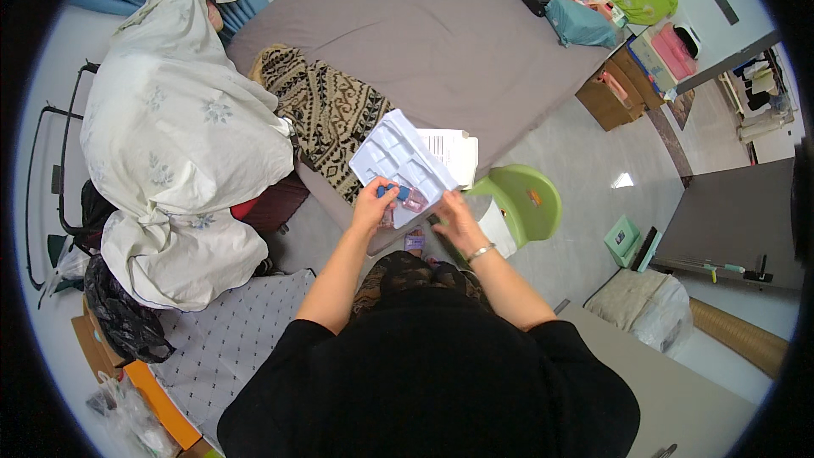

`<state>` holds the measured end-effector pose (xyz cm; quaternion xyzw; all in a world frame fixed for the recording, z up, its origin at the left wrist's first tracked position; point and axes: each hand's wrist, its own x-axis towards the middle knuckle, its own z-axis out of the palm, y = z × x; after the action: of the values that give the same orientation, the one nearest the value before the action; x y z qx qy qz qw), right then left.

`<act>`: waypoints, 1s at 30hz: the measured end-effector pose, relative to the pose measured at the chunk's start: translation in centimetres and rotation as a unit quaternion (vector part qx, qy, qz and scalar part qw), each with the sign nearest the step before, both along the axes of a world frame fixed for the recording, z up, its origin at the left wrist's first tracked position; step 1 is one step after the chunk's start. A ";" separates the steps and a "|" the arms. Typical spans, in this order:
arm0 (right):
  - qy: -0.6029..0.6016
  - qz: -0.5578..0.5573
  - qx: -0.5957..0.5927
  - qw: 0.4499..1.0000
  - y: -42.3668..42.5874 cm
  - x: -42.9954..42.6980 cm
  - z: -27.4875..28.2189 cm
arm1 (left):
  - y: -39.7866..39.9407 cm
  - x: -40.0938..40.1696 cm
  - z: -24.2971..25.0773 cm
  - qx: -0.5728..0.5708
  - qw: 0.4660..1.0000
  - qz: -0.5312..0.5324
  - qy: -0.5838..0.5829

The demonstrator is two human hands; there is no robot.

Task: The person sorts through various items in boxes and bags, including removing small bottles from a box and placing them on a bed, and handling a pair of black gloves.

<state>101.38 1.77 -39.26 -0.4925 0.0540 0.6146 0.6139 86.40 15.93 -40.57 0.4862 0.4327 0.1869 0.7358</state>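
A pale lavender plastic tray (407, 159) with moulded compartments lies tilted at the bed's near edge. My left hand (375, 200) grips a small clear pinkish bottle with a blue cap (397, 192) over the tray's near part. Another pinkish item (386, 219) shows just below that hand, partly hidden. My right hand (456, 219) is by the tray's near right corner, fingers apart; whether it touches the tray is unclear. Behind the tray's right side lies a white box (455, 152) bearing print.
A patterned black-and-beige cloth (318, 102) lies left of the tray on the grey bed (432, 32). A green plastic chair (540, 203) stands at the right, with white sheet material (496, 229) by it. A cloth-covered heap (184, 121) stands at the left.
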 end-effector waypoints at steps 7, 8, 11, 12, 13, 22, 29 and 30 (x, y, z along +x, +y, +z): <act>-0.270 0.055 -0.034 0.961 4.0 4.0 -1.6 | 1.8 3.1 2.2 0.363 0.877 -0.314 0.032; -0.264 0.004 -0.071 0.962 3.7 3.8 -2.1 | 1.4 3.1 1.6 0.361 0.876 -0.318 0.031; -0.088 -0.111 -0.135 0.981 2.0 3.2 -4.2 | -0.1 3.0 0.4 0.328 0.893 -0.307 0.007; -0.086 -0.115 -0.139 0.980 1.0 2.7 -5.4 | -0.6 2.8 -0.4 0.342 0.884 -0.319 -0.018; -0.067 -0.151 -0.138 0.977 -0.1 2.3 -7.4 | -0.9 2.9 -0.9 0.355 0.873 -0.332 -0.045; -0.023 -0.323 -0.175 0.930 -5.5 7.1 -13.5 | 1.4 7.5 -1.0 0.159 0.936 -0.310 0.042; -0.140 -0.490 -0.133 0.850 -2.3 13.0 -15.3 | 6.5 7.7 -13.0 -0.177 0.974 -0.123 0.074; -0.155 -0.494 -0.141 0.844 -1.8 13.9 -16.6 | 7.0 7.7 -15.2 -0.202 0.968 -0.116 0.090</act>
<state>115.30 0.01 -55.83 -0.5708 0.2802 0.1318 0.7605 94.05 22.94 -55.77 0.3894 0.4666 -0.0351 0.7933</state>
